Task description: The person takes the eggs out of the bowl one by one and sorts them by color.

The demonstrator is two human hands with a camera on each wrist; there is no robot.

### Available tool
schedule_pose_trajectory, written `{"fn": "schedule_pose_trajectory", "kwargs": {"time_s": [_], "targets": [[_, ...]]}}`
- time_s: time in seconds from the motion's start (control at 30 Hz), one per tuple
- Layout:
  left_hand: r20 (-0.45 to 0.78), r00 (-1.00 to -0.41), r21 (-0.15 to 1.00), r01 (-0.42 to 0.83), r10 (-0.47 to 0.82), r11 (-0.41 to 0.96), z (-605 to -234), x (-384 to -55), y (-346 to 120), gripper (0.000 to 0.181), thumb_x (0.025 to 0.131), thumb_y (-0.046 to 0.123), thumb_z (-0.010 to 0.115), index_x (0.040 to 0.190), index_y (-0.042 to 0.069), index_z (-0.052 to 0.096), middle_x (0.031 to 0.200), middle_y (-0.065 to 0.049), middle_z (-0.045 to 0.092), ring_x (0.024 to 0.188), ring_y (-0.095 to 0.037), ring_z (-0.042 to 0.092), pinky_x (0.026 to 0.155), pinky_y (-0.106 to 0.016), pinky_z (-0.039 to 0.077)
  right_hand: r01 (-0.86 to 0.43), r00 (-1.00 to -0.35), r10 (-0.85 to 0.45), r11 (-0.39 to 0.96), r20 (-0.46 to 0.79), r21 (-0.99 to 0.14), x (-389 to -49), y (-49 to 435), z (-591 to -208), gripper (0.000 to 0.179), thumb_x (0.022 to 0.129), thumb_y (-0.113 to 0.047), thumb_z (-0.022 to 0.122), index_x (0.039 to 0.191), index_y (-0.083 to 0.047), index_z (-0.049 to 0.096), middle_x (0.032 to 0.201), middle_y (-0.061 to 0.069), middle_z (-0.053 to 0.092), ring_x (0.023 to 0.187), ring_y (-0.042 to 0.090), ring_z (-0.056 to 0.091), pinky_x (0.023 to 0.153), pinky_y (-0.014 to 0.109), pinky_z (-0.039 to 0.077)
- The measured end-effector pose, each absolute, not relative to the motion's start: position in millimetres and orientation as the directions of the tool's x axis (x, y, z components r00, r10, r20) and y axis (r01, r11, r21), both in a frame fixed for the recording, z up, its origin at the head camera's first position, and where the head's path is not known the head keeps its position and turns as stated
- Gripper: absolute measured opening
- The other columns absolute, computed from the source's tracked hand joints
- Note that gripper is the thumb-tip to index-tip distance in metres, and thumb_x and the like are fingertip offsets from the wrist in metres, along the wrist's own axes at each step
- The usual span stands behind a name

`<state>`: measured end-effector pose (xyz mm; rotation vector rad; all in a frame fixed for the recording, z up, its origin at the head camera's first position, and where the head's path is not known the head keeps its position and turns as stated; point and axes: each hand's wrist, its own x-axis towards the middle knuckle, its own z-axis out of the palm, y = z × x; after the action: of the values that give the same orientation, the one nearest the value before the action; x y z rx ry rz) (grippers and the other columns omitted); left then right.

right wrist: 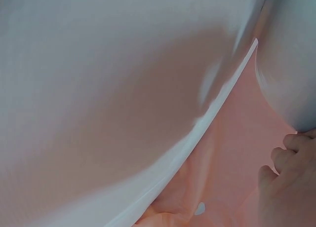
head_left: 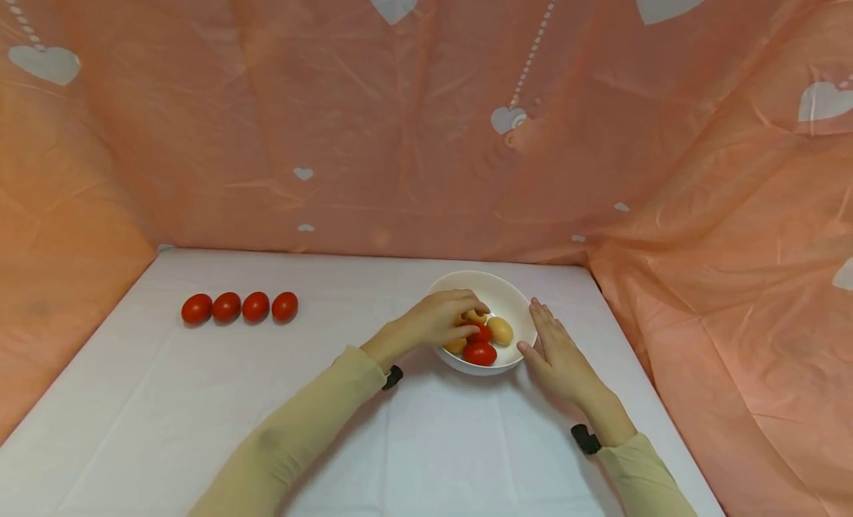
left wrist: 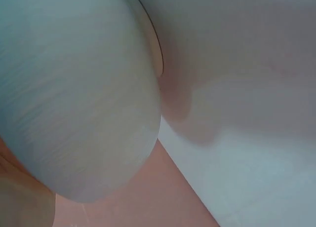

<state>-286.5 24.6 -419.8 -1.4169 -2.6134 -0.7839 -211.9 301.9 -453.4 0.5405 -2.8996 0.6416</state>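
A white bowl (head_left: 513, 302) on the table holds glossy red egg-shaped pieces (head_left: 480, 353) and pale yellow egg-shaped pieces (head_left: 500, 331). My left hand (head_left: 436, 318) reaches over the bowl's left rim. Its fingers bend loosely above the pieces, thumb and fingertips apart, the thumb by a red one. Flat against the bowl's right side lies my right hand (head_left: 560, 358), fingers straight. In the right wrist view, the hand (right wrist: 291, 177) shows at the lower right below the bowl (right wrist: 291, 64). The bowl's pale outside (left wrist: 84, 98) fills much of the left wrist view.
A row of several red egg-shaped pieces (head_left: 226, 308) lies at the back left of the white-covered table (head_left: 200, 398). An orange cloth with white hearts (head_left: 400, 132) hangs behind and along the sides.
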Motion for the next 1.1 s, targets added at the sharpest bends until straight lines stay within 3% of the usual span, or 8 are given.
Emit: {"fn": "schedule_pose_trajectory", "kwargs": {"time_s": [0.4,0.67,0.9,1.1], "targets": [[0.13,-0.519,0.276,0.837,0.845,0.472,-417.5,-298.0,39.4,0.031,0.098,0.025,0.074,0.128,0.015,0.072,0.121,0.002,0.069,0.114,-0.016,0.064,0.107,-0.03,0.047,-0.368,-0.929,-0.317,0.846,0.191,-0.385,-212.2,302.4,-452.4,0.077,0.108,-0.037,0.054,0.164,0.002,0.019,0.172,0.019,0.017,0.157,0.042,0.015,0.124,0.062,0.017],[0.028,-0.485,0.188,0.861,0.874,0.472,-411.7,-298.4,44.9,0.029,0.098,0.023,0.074,0.127,0.019,0.073,0.122,0.002,0.069,0.113,-0.017,0.063,0.102,-0.032,0.049,-0.374,-0.927,-0.322,0.844,0.194,-0.385,-212.8,302.2,-452.2,0.076,0.108,-0.037,0.054,0.164,0.002,0.019,0.172,0.019,0.017,0.157,0.042,0.015,0.124,0.062,0.016],[0.023,-0.423,0.121,0.9,0.906,0.418,-413.5,-302.4,47.3,0.025,0.099,0.02,0.072,0.124,0.024,0.076,0.121,0.003,0.069,0.111,-0.016,0.063,0.094,-0.03,0.051,-0.374,-0.926,-0.323,0.845,0.193,-0.382,-213.5,302.7,-453.5,0.077,0.108,-0.036,0.054,0.163,0.003,0.019,0.172,0.019,0.016,0.157,0.042,0.015,0.124,0.063,0.016],[0.029,-0.394,0.098,0.916,0.919,0.39,-412.6,-306.0,47.2,0.026,0.101,0.019,0.069,0.125,0.025,0.077,0.122,0.003,0.069,0.11,-0.018,0.063,0.094,-0.031,0.051,-0.374,-0.926,-0.32,0.847,0.199,-0.379,-214.3,303.0,-455.0,0.077,0.108,-0.035,0.055,0.163,0.004,0.019,0.172,0.019,0.017,0.157,0.042,0.015,0.124,0.062,0.016]]}}
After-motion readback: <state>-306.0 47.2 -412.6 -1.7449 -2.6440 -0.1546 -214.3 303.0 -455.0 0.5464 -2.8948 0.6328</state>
